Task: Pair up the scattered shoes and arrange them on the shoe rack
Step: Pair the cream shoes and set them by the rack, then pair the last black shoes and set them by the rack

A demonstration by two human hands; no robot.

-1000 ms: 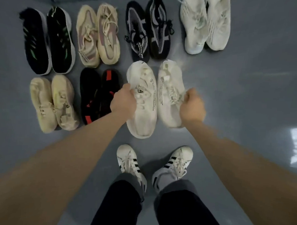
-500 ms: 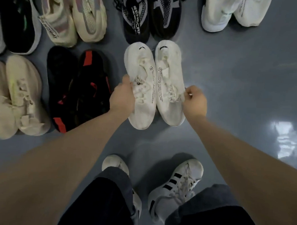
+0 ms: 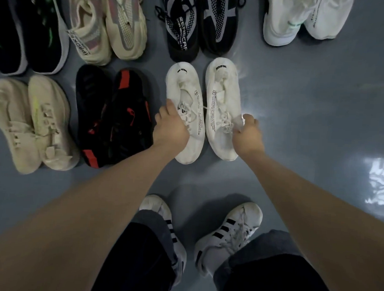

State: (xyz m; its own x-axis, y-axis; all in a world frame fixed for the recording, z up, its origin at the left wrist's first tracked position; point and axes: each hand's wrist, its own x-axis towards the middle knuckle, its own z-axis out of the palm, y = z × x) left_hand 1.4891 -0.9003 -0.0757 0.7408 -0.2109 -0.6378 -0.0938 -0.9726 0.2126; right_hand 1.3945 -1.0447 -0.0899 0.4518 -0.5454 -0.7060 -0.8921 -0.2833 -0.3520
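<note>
Two white knit sneakers sit side by side on the grey floor [image 3: 297, 119], toes pointing away from the person, and each one is being held at the laces. The left hand [image 3: 171, 128] is curled over the lace area of the left white sneaker [image 3: 184, 87], and the right hand [image 3: 247, 134] pinches the laces and side of the right white sneaker [image 3: 222, 91]. Both have soft, slightly grubby mesh uppers with small black print down the inner sides. Just left of them is a black pair with red patches [image 3: 113, 115], then a beige chunky-soled pair [image 3: 33, 120]. Behind runs another row: a black pair with green marks [image 3: 26, 28], a cream pair with pinkish stripes [image 3: 108, 25], a black and white dotted knit pair [image 3: 198, 24], and a white pair [image 3: 302, 18] further right. The floor is smooth and glossy, with a bright reflection on the right. The person's own feet are in white striped trainers [image 3: 227, 232].
</note>
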